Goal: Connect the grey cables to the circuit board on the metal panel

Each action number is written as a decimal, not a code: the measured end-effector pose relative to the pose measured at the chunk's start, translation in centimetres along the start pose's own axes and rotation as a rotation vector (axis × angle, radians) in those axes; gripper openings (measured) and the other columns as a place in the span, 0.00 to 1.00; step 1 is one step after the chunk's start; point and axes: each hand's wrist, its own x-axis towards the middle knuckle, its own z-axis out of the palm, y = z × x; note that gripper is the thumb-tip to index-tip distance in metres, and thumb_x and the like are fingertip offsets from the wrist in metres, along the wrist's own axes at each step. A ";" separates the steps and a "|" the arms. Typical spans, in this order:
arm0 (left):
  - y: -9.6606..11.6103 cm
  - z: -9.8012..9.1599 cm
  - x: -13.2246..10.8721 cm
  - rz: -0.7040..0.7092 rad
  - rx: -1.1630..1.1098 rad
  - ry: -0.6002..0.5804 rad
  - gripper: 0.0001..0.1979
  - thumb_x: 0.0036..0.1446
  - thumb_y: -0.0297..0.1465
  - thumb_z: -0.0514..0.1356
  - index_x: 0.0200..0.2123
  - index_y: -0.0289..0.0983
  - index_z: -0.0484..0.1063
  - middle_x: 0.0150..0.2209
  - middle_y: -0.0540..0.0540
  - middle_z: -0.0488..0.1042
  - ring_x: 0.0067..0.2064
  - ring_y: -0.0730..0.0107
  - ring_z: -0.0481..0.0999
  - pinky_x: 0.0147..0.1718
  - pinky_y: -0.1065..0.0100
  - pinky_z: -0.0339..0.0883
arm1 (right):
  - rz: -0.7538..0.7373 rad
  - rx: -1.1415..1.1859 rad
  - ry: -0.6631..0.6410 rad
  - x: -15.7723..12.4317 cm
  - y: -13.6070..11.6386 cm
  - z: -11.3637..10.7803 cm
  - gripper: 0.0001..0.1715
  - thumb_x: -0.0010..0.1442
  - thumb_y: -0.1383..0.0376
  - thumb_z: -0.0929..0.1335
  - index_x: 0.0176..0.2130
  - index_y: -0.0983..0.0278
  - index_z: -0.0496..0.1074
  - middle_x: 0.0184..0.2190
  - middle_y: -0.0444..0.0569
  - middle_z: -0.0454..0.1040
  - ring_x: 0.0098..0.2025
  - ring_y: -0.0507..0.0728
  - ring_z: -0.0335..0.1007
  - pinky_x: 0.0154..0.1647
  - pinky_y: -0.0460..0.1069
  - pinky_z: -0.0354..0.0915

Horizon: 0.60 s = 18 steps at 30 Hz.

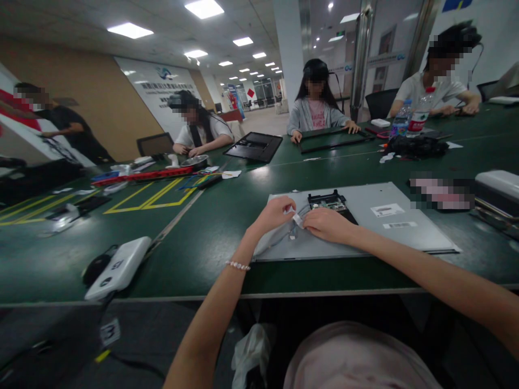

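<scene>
A flat silver display panel (381, 232) lies on the table before me, its back side up, with paper labels on it. A circuit board (330, 205) with a black bracket sits near its far edge. From the board a bundle of grey cables (279, 236) runs across the panel, with a white tag or piece of tape (298, 219) on it. My left hand (278, 212), fingers curled, pinches at the white piece from the left. Closed at its other side, my right hand (329, 225) grips the cables; its fingertips are partly hidden.
At the left stands a white power bank (119, 269) with a cable over the table edge. Bottles (419, 113), a black plastic bag (417, 146) and a white device (498, 189) are at the right. Co-workers sit across the table, one holding a black frame (336, 141).
</scene>
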 end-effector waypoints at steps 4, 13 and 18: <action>0.4 0.0 0.0 0.038 0.009 -0.124 0.06 0.55 0.32 0.59 0.33 0.36 0.73 0.28 0.49 0.72 0.32 0.70 0.69 0.33 0.69 0.61 | -0.011 -0.011 0.002 -0.1 -0.1 -0.1 0.12 0.64 0.72 0.64 0.40 0.66 0.77 0.41 0.56 0.79 0.45 0.61 0.74 0.49 0.55 0.66; 0.4 0.7 -0.2 -0.011 -0.001 -0.193 0.09 0.54 0.36 0.61 0.36 0.37 0.71 0.31 0.49 0.73 0.33 0.68 0.71 0.33 0.68 0.62 | -0.045 0.006 -0.047 0.0 -0.5 -1.1 0.12 0.63 0.66 0.66 0.43 0.66 0.77 0.44 0.57 0.78 0.48 0.63 0.73 0.51 0.58 0.67; -0.1 0.9 -0.4 -0.002 -0.021 -0.199 0.10 0.54 0.37 0.61 0.37 0.37 0.70 0.30 0.49 0.72 0.31 0.69 0.71 0.32 0.69 0.61 | 0.054 0.077 0.060 -2.2 -4.3 -7.1 0.18 0.67 0.62 0.62 0.54 0.58 0.73 0.52 0.51 0.75 0.53 0.62 0.71 0.56 0.59 0.65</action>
